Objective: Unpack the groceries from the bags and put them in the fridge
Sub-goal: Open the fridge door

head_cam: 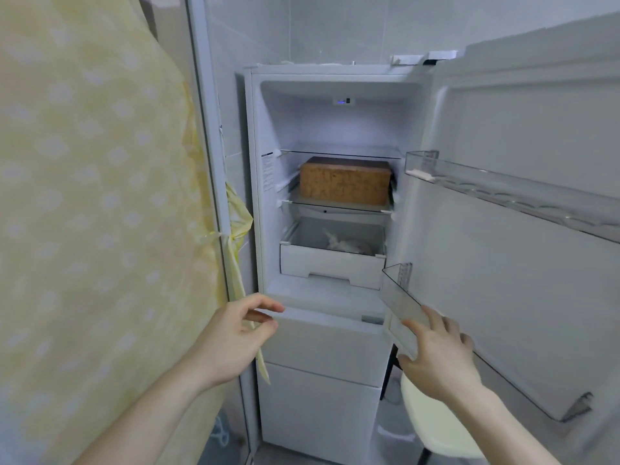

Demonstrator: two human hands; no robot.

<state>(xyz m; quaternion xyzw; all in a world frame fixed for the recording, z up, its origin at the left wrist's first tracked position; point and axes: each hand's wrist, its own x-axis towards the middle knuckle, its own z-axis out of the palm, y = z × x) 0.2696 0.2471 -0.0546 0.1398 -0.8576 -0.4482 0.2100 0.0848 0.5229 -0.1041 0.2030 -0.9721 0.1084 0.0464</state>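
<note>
The fridge (pixel 332 196) stands open, a box (pixel 345 180) on its shelf. Both hands hold nothing: left hand (pixel 235 333) loosely curled, right hand (pixel 439 354) spread against the door bin (pixel 401 305), probably steadying the door. No bags show.

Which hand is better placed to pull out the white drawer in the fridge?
Probably left. The left hand is free, just below the drawer; the right hand touches the door bin.

Dim, soft, slightly blurred; wide-angle edges bend.
</note>
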